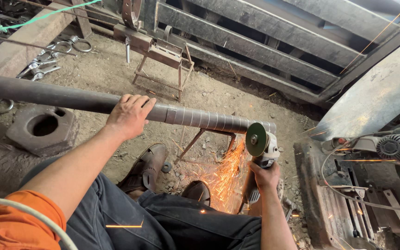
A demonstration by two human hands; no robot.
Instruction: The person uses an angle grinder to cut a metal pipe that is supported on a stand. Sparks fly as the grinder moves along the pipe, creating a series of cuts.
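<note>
A long dark steel pipe (61, 96) lies across the view on a small metal stand (209, 136), its right part scored with several ring marks. My left hand (128, 115) rests on top of the pipe, fingers curled over it. My right hand (265, 176) grips the body of an angle grinder (261, 144). Its green disc (256, 139) touches the pipe's right end. Orange sparks (225, 173) spray down toward my sandalled feet (149, 166).
A heavy metal block with a round hole (42, 127) sits on the dirt floor at left. Another rusty stand (160, 60) is behind the pipe. Slatted metal panels (265, 46) lean at the back. A machine with cables (385, 153) stands at right. Clamps and rings (54, 55) lie far left.
</note>
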